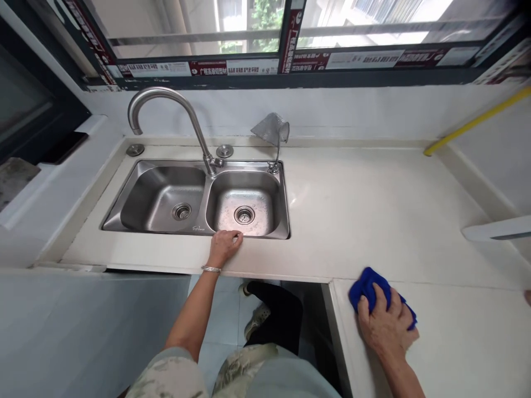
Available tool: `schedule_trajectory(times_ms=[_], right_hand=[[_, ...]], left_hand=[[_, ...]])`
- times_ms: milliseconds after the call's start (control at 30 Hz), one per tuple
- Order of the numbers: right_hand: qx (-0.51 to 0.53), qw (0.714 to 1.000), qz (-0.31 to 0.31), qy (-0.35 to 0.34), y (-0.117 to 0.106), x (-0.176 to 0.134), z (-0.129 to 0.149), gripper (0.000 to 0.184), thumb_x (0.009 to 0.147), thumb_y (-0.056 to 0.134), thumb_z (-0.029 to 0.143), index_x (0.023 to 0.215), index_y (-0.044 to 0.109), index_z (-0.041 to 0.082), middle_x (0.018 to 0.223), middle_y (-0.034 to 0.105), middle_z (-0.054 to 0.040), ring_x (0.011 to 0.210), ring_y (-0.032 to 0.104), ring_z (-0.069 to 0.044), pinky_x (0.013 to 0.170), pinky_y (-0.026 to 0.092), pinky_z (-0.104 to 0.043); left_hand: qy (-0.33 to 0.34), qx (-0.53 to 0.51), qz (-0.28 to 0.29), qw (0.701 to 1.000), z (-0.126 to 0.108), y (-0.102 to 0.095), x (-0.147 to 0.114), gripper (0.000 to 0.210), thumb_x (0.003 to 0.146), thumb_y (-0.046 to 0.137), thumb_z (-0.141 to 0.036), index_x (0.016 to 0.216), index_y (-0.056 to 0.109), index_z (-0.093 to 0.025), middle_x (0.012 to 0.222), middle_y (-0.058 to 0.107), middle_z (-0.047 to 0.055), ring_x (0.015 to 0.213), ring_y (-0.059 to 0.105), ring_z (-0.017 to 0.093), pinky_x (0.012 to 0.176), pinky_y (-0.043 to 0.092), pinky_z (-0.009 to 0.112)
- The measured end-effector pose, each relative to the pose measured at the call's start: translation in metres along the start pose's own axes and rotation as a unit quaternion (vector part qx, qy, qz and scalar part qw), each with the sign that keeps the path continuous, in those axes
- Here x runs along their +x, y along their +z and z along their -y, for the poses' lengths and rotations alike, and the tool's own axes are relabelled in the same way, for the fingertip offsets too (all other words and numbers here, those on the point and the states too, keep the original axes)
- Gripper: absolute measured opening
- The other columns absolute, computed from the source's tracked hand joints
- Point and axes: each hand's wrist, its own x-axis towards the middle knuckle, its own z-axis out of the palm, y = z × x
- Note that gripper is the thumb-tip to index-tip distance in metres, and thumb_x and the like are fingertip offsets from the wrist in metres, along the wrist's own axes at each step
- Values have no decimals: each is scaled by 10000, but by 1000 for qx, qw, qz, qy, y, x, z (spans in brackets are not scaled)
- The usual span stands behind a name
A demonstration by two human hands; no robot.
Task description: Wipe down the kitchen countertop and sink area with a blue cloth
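My right hand [388, 326] is closed over a bunched blue cloth [369, 282], pressed against the white countertop [344, 221] at its near right part. The palm and fingers hide some of the cloth. My left hand [225, 244], with a bracelet at the wrist, rests on the counter's front strip at the near rim of the sink's right basin [265, 204]. Its fingers are curled in, and I see nothing held in them. The steel double sink [206, 213] has small water drops in the right basin.
A curved steel faucet [191, 110] rises behind the sink. Two drain lids [224, 151] lie nearby, and a grey mesh bag [271, 130] hangs behind the right basin. A yellow pipe [477, 122] crosses the right corner; a white object [498, 228] juts in at right.
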Motion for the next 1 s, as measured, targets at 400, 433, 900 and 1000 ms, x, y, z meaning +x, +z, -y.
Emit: schedule_trajectory(times_ms=[400,433,900,1000], right_hand=[[-38,999,-24,-8,13,8,12,594,954,484,389,1524,413,238,1526,435,-202,1336,404,-460,969,384,-719],[-43,999,-26,-16,17,14,17,602,948,492,385,1525,411,232,1519,439,-207,1330,406,-461,965,388,-714],[25,988,63,-139,65,126,179,536,979,445,376,1484,496,201,1601,345,-178,1405,297,-440,1071,269,-697],[56,978,81,-184,63,119,194,526,972,463,366,1487,500,265,1612,342,-141,1414,300,-423,1092,264,-680]], left_hand=[[15,21,29,999,-2,-7,8,383,975,428,-416,967,771,-246,948,796,70,911,709,239,867,497,365],[18,20,34,999,-2,-8,9,381,976,425,-411,969,767,-244,951,796,66,913,709,242,872,497,371],[22,17,56,998,-7,-10,14,334,969,426,-310,1044,744,-239,1083,790,52,1015,720,233,1006,508,427],[37,36,38,998,-18,-6,23,386,974,388,-283,1156,716,-194,1187,760,87,1123,696,272,997,521,473]])
